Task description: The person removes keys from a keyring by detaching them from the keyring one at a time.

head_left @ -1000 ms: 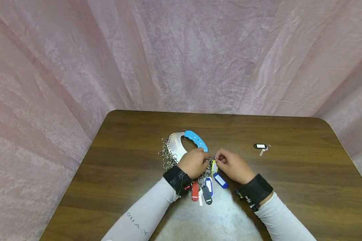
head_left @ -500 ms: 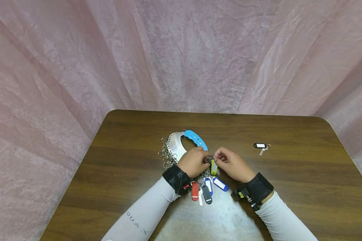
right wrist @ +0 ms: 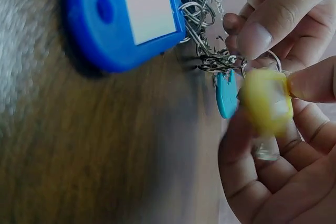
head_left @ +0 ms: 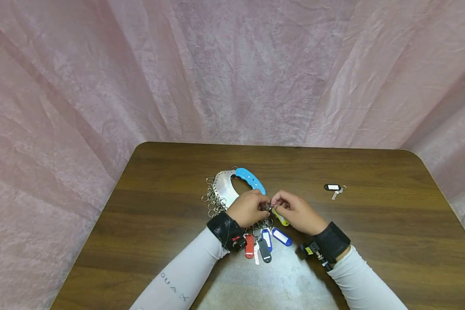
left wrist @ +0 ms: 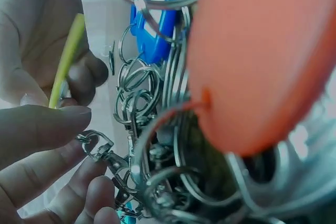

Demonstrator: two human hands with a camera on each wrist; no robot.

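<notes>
A crescent-shaped metal key holder [head_left: 223, 187] with a light blue handle [head_left: 251, 178] lies on the table, many rings and clasps hanging along its curved edge. My left hand [head_left: 248, 209] pinches a small metal clasp [left wrist: 103, 150] at the holder's right end. Close beside it, my right hand [head_left: 298, 213] pinches a yellow key tag [head_left: 282, 218] by its ring end; the tag looks blurred in the right wrist view. A key shows partly below that tag there. Fingers hide whether the tag's ring passes through the clasp.
Below the hands lie a red tag [head_left: 249, 246], a dark grey tag [head_left: 265, 251], a loose-hanging key [head_left: 256, 255] and two blue tags, one [head_left: 281, 237] further right. A black tag [head_left: 332, 187] with a key rests at the right of the brown table [head_left: 391, 241].
The yellow tag has swung from hanging upright to slanting down to the right under my right hand. The blue tag below it has settled on the table. Both hands stay nearly in place.
</notes>
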